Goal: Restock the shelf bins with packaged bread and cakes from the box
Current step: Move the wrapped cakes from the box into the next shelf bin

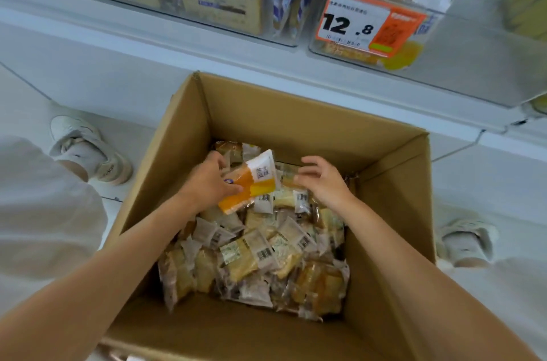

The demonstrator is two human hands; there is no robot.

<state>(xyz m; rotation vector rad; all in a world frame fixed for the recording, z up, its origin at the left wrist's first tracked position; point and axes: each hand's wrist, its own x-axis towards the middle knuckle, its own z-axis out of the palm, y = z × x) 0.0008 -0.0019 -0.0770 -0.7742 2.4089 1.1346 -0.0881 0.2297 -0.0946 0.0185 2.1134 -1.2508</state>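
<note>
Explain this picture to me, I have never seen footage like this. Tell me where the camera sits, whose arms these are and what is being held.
There is no machine here: the camera is worn on a person's head and looks down, so the two bare arms are that person's own. On the floor stands an open cardboard box holding many small wrapped packets. The left hand grips an orange-and-white packet above the pile; the right hand hovers beside it, fingers loosely curled, holding nothing. Above, clear shelf bins hold more bread, one with a price tag reading 12.8.
</note>
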